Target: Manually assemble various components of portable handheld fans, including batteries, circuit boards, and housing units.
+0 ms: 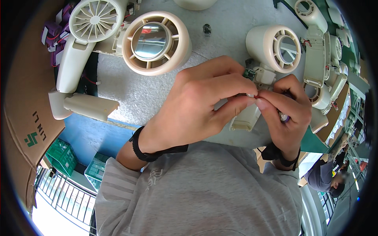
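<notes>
My left hand (197, 100) and my right hand (289, 108) meet fingertip to fingertip over the bench. Between the left thumb and forefinger is a small white connector (250, 95). The right thumb and forefinger pinch a short red wire (256, 96) beside it. Part of a purple battery cell (284, 117) shows within my curled right fingers. Just beyond the hands lies a cream handheld fan (256, 41) with a shiny round centre. Its handle shell (246, 120) runs beneath my hands, partly hidden. A small green circuit board (249, 73) shows near its neck.
A larger fan head (179, 43) and a fan with a slatted grille (95, 19) stand at the left, near a loose handle cover (90, 105) and purple battery cells (55, 35). More fan parts (315, 55) crowd the right edge. A cardboard box (31, 106) borders the left.
</notes>
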Demonstrator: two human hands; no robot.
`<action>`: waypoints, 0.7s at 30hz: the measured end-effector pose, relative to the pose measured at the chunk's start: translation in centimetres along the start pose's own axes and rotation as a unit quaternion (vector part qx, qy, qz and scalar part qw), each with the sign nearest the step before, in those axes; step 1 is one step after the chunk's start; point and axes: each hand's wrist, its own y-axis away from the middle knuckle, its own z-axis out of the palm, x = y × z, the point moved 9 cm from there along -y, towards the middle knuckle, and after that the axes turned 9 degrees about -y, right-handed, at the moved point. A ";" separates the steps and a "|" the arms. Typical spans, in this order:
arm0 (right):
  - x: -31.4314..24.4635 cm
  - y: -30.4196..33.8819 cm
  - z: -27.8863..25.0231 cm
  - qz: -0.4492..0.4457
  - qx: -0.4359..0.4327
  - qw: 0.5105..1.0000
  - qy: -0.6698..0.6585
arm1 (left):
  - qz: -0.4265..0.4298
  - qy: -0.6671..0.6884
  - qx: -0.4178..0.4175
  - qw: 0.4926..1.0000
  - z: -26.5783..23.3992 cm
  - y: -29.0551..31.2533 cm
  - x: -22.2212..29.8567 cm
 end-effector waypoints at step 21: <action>0.3 0.3 0.0 0.006 -0.011 0.999 0.032 | -0.050 0.069 -0.037 0.996 0.4 0.1 -0.9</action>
